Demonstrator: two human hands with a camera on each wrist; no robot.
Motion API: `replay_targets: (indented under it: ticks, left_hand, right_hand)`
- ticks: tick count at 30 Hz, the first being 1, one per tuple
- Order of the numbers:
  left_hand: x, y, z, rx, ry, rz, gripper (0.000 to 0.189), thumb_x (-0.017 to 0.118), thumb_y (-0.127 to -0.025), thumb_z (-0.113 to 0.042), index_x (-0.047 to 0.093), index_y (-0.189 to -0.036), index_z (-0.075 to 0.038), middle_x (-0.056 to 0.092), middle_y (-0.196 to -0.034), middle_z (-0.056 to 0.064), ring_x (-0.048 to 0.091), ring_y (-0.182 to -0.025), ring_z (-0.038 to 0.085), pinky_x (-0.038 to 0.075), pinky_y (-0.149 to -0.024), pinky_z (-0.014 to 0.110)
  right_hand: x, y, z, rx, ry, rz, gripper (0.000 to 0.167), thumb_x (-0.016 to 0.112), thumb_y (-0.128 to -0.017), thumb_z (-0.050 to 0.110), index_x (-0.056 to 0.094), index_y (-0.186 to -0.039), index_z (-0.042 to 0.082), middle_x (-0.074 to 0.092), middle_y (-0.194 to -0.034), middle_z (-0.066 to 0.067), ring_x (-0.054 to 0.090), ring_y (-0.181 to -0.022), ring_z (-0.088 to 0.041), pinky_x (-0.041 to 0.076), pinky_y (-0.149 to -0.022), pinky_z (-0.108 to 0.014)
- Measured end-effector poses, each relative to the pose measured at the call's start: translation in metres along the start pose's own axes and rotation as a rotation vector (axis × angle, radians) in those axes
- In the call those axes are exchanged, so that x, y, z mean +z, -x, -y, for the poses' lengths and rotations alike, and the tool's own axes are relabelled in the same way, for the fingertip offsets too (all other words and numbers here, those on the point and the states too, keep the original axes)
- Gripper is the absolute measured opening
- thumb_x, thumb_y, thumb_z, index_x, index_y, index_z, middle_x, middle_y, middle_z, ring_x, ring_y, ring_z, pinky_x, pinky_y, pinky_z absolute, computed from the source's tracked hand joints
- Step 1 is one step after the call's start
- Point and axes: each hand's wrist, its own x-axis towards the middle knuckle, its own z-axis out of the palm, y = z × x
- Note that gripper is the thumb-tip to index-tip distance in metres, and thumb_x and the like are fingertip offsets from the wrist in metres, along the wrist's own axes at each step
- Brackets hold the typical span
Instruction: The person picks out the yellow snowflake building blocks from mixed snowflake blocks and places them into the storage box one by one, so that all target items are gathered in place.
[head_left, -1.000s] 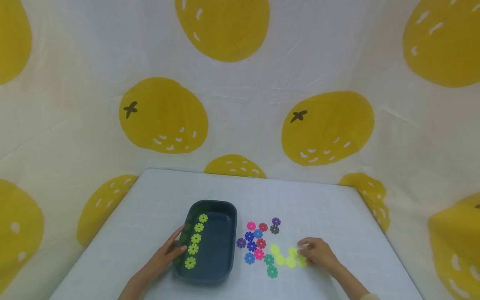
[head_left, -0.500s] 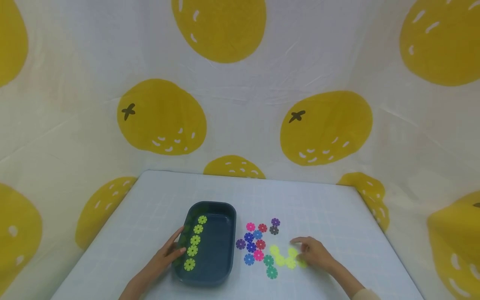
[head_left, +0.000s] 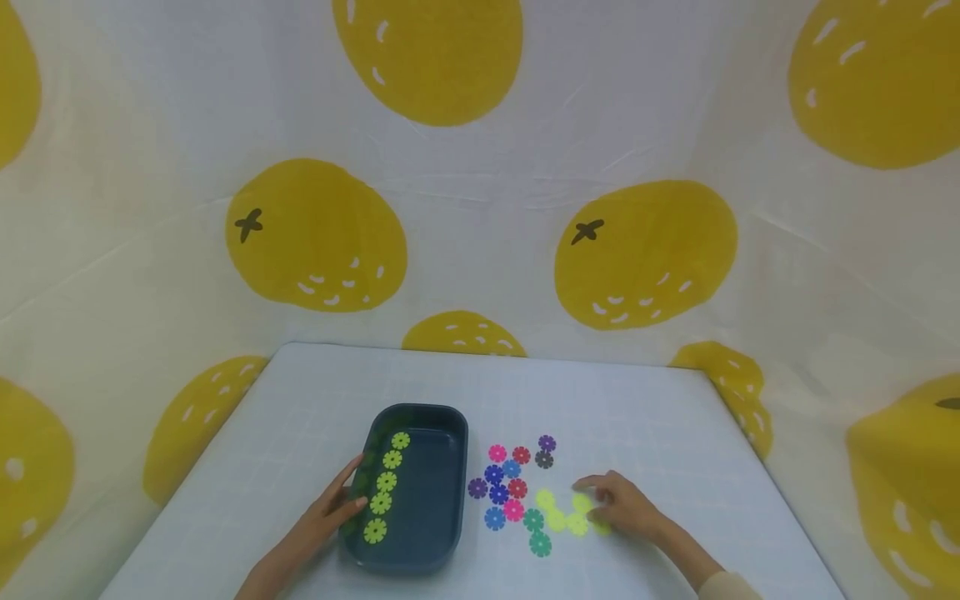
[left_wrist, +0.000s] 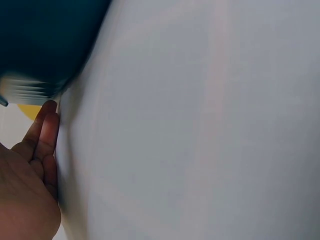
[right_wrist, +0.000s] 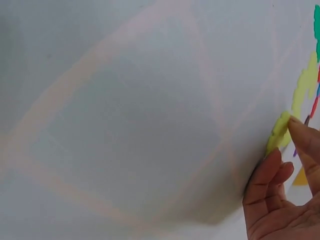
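Observation:
In the head view a dark blue tray [head_left: 459,500] stands on the table, with a column of yellow-green snowflake discs [head_left: 386,482] along its left side. My left hand [head_left: 324,515] holds the tray's left side, thumb over the rim. In the left wrist view its fingers [left_wrist: 47,132] lie against the outer wall. My right hand [head_left: 628,510] is at the right end of a curved group of yellow-green discs [head_left: 556,521]. Thumb and finger pinch the edges of the end disc [right_wrist: 278,131] in the right wrist view. The hand partly covers this disc from above.
Left of the yellow-green group lie two green discs [head_left: 540,544] and a cluster of pink, red, blue and purple discs [head_left: 498,494]. A grey disc [head_left: 543,459] sits just below a purple one [head_left: 547,443]. White cloth with yellow fruit prints [head_left: 645,254] hangs behind the table.
My right hand has shifted a little left over the end yellow-green disc, its index finger reaching further out. The left hand stays at the tray. The head view has turned slightly.

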Motion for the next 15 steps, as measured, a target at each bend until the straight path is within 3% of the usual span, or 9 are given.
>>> replay_targets:
  ticks: [8,15]
  left_hand:
    - [0.0,-0.0004,-0.0007,-0.002,0.002,-0.002,0.08,0.061,-0.095,-0.049,0.016,-0.159,-0.032,0.019,-0.163,0.022,0.024,-0.144,0.052,0.031,-0.108,0.071]
    - [-0.0004,-0.0007,0.0025,0.025,0.018,-0.002,0.08,0.062,-0.096,-0.045,0.016,-0.159,-0.03,0.02,-0.162,0.023,0.028,-0.143,0.051,0.034,-0.108,0.068]
  right_hand:
    - [-0.0066,-0.0001,-0.0002,0.045,-0.01,0.075,0.046,0.075,-0.082,0.007,0.067,-0.125,0.021,0.054,-0.099,-0.005,0.05,-0.088,-0.02,0.046,-0.073,-0.032]
    - [-0.0075,-0.0052,-0.0016,0.086,0.003,0.104,0.046,0.078,-0.08,0.008,0.068,-0.121,0.025,0.053,-0.096,-0.004,0.049,-0.087,-0.02,0.046,-0.072,-0.033]
